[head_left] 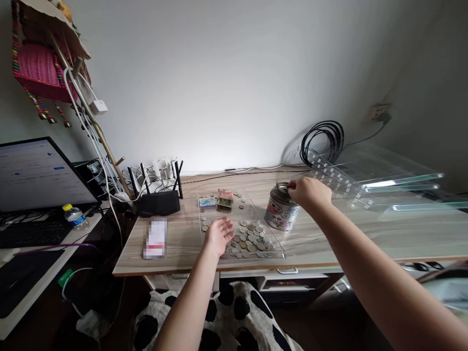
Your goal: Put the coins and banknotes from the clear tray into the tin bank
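Observation:
My right hand (310,190) is at the mouth of a round patterned metal tin (281,214), fingers pinched together over its rim. What those fingers hold, if anything, is hidden. The tin stands upright on the desk. Palm turned inward and fingers apart, my left hand (219,236) hovers at the left edge of a pile of loose coins (252,236). These coins lie on a clear plastic tray (272,254). Towards its back are a stack of banknotes (224,199), a bluish banknote (207,202) and several scattered coins.
A black router (159,202) and a pixelated white sheet (155,239) are left of the tray. Coiled black cable (321,141) and clear plastic panels (351,185) lie at the back right. A laptop (44,170) and a small bottle (75,217) stand far left.

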`<state>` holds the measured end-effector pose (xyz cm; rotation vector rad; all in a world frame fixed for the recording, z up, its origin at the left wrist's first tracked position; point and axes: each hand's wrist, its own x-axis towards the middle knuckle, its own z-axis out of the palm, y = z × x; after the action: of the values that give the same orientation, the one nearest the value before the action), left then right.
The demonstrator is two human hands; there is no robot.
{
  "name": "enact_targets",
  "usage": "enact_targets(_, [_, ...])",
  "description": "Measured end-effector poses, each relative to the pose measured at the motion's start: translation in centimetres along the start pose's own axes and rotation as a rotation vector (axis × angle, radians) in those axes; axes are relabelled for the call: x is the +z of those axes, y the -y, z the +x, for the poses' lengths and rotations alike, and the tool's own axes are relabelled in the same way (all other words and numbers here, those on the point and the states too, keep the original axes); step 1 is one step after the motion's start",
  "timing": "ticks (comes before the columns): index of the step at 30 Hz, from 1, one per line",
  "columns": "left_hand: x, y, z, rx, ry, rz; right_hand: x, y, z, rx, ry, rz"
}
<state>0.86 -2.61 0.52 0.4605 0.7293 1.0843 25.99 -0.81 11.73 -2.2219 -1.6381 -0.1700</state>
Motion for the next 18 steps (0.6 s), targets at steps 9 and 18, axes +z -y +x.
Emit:
enact_targets(9, [1.5,1.0,-0.9,0.528,0.175,1.135,7.3,4.5,-6.3,-0.705,0.174,0.213])
enact_targets(18, [2.1,-1.6,0.7,0.25,0.293,1.871,9.8,5.1,-6.1,-0.764,0.718,0.049])
